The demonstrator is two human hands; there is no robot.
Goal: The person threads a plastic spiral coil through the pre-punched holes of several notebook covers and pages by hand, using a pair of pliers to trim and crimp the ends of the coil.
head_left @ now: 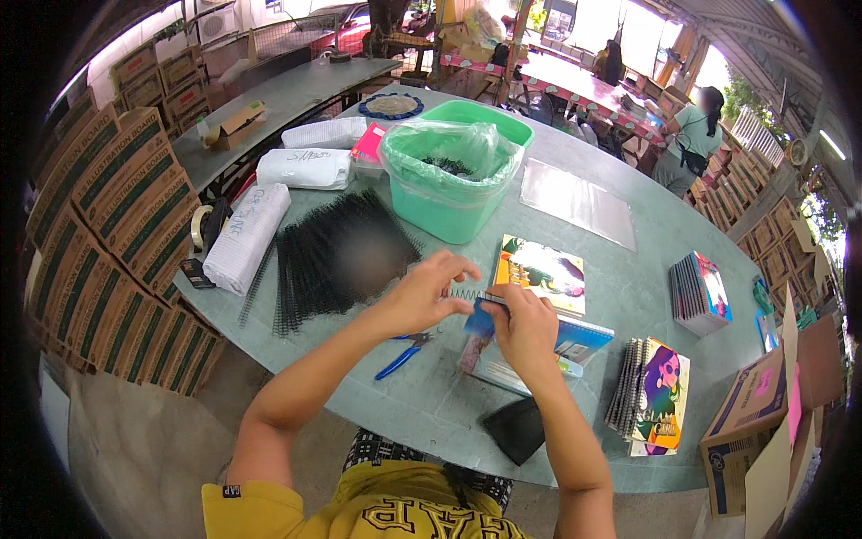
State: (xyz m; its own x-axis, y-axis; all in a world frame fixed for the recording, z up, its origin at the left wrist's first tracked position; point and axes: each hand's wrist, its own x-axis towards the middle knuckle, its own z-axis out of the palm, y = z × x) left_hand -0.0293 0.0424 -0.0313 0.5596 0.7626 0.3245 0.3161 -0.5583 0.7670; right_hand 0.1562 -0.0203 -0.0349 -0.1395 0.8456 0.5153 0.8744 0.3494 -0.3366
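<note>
My left hand (pixel 429 295) pinches one end of a black wire spiral (pixel 464 294) between thumb and fingers. My right hand (pixel 525 325) grips a blue-covered notebook (pixel 575 340) by its near edge, where the spiral meets the holes. The notebook rests on the grey-green table (pixel 628 278), over another printed sheet (pixel 485 361). A notebook with a colourful cover (pixel 541 273) lies just beyond my hands.
A heap of black spirals (pixel 337 256) lies left of my hands, blue-handled pliers (pixel 402 352) and a black pouch (pixel 516 429) near the front edge. A green tub lined with plastic (pixel 453 175), stacks of finished notebooks (pixel 651 395) (pixel 700 289), cartons (pixel 117 225) and a person (pixel 690 135) at the back right surround the table.
</note>
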